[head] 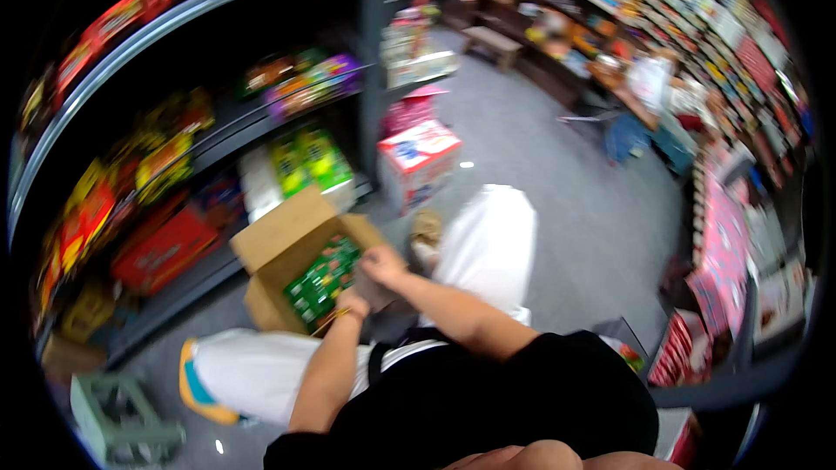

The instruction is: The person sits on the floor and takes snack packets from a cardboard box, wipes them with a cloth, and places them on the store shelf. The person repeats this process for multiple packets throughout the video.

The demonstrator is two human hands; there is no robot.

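An open cardboard box (287, 225) stands on the floor between my legs, its flaps spread. Green packets (323, 281) with small reddish marks fill what shows of its inside. At the near rim of the box is my left hand (353, 302), with a thin band at the wrist; its fingers are partly hidden. My right hand (383, 266) is at the box's right edge, fingers curled beside a greyish-brown surface that may be a flap. Blur hides whether either hand grips anything.
Shelves with snack packets (166, 163) rise at the left. A red and white carton (420, 160) stands beyond the box. A green plastic stool (124, 424) is at the lower left. People sit at a table (620, 94) at the upper right, near a pink-covered surface (722, 241).
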